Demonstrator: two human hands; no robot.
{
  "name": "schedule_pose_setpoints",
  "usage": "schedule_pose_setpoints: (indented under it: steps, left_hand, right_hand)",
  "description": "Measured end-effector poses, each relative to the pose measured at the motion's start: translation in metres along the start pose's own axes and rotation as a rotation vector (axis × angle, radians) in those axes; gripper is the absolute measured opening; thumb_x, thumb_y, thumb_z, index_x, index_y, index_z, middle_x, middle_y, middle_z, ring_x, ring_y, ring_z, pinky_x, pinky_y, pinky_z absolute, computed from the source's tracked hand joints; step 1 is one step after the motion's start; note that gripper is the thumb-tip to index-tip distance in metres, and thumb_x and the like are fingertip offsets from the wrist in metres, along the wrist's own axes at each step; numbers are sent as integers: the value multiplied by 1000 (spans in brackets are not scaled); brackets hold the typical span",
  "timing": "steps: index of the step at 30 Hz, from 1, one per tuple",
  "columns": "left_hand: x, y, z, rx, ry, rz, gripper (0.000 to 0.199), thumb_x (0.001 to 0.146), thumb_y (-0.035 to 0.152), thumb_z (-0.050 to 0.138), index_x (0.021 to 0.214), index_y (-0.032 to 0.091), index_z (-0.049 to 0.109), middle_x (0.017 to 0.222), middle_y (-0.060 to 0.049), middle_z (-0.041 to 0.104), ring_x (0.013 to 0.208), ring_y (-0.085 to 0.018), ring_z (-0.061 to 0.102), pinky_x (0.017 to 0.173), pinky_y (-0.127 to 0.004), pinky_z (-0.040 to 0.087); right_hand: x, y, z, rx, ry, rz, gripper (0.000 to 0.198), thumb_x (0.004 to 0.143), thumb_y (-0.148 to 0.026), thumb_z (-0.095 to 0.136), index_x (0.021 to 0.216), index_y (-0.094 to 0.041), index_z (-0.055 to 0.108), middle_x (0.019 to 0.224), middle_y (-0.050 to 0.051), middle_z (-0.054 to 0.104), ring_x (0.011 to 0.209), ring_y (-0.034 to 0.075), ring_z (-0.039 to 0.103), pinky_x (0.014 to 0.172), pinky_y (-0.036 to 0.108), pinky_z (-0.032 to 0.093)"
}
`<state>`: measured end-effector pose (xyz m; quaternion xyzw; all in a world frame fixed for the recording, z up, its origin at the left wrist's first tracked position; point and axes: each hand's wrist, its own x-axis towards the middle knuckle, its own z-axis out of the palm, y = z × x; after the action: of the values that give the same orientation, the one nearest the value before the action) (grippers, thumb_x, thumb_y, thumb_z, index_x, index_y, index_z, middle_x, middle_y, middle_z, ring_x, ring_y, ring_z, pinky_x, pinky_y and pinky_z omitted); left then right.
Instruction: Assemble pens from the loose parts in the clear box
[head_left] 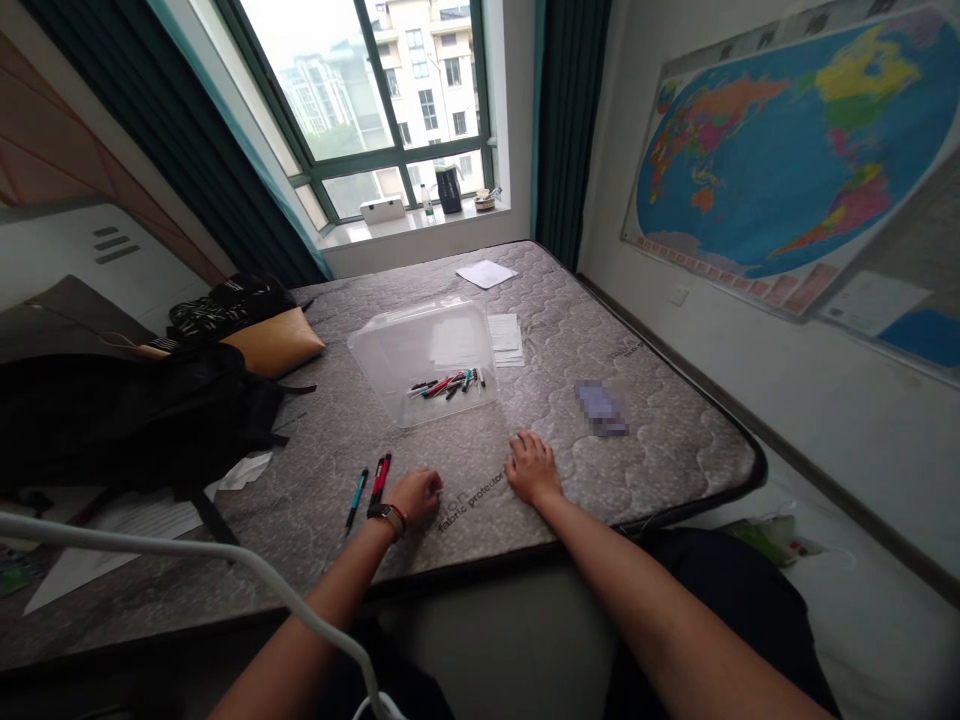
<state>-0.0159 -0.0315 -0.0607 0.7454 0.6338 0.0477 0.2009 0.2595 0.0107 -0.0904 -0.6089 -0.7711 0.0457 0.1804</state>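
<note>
In front of box (369, 350), our left hand (417, 497): fingers curled, grasp unclear; right hand (534, 468) released, near mattress edge (480, 567); free room right of box.

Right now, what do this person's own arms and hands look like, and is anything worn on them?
The left hand and right hand are human and gloveless, with no sleeves on the visible forearms. The left wrist wears a dark band and a thin red one; the right wrist shows nothing worn.
</note>
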Motion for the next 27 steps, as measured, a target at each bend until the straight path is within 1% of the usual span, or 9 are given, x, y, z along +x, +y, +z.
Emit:
schedule_pose_setpoints:
  steps: [3, 4, 8, 10, 13, 16, 20, 24, 27]
  left_hand:
    - [4, 2, 3, 2, 10, -27, 20, 69, 17, 60, 87, 21, 69, 89, -6, 68, 83, -20, 62, 75, -27, 45]
    - [6, 0, 3, -2, 39, -42, 23, 69, 17, 59, 90, 21, 69, 89, -6, 68, 84, -20, 63, 77, -27, 45]
    - [15, -16, 4, -26, 250, -176, 28, 75, 21, 53, 98, 19, 69, 94, -7, 70, 90, -20, 63, 88, -29, 45]
    - [20, -24, 4, -24, 294, -236, 27, 78, 23, 51, 96, 19, 70, 97, -8, 71, 92, -20, 63, 89, -30, 45]
    - [25, -32, 6, -25, 283, -279, 24, 80, 27, 52, 90, 19, 72, 93, -8, 73, 89, -21, 65, 85, -30, 47]
    - [27, -32, 7, -31, 250, -282, 24, 83, 32, 53, 86, 19, 73, 91, -8, 74, 86, -21, 66, 82, -29, 47]
    - [30, -29, 9, -29, 230, -274, 26, 86, 34, 51, 92, 20, 73, 100, -9, 74, 93, -21, 66, 86, -29, 46]
    - [33, -23, 11, -18, 226, -302, 31, 86, 36, 55, 101, 15, 71, 104, -12, 72, 96, -22, 66, 85, -28, 46]
    - [35, -17, 11, 6, 199, -311, 29, 86, 34, 55, 100, 14, 71, 105, -12, 72, 98, -22, 65, 87, -28, 45]
  right_hand:
    - [0, 0, 0, 1, -4, 1, 39, 87, -29, 48, 125, -21, 55, 141, 12, 47, 132, 27, 34, 108, 40, 22]
    - [0, 0, 0, 2, -3, 1, 39, 88, -29, 48, 125, -21, 55, 141, 12, 47, 132, 27, 34, 108, 41, 22]
    - [0, 1, 1, 8, 1, 4, 38, 88, -29, 48, 125, -22, 54, 141, 11, 47, 132, 26, 34, 109, 41, 22]
    - [0, 1, 2, 13, 4, 6, 38, 88, -29, 49, 124, -22, 55, 141, 11, 47, 133, 26, 34, 109, 41, 22]
    - [0, 2, 1, 23, 15, 4, 38, 87, -29, 49, 123, -21, 55, 140, 11, 49, 132, 26, 35, 109, 40, 22]
    - [0, 2, 1, 30, 9, 9, 38, 87, -29, 50, 124, -21, 55, 140, 11, 49, 132, 26, 35, 109, 40, 22]
    - [0, 2, 1, 35, 14, 6, 38, 87, -28, 50, 124, -21, 55, 140, 11, 49, 132, 26, 34, 109, 40, 22]
    - [0, 1, 0, 30, 17, 9, 38, 87, -29, 50, 123, -21, 55, 140, 11, 49, 132, 26, 35, 109, 40, 22]
    - [0, 1, -1, 28, 5, 12, 38, 87, -29, 50, 124, -21, 55, 140, 12, 48, 133, 26, 34, 109, 40, 22]
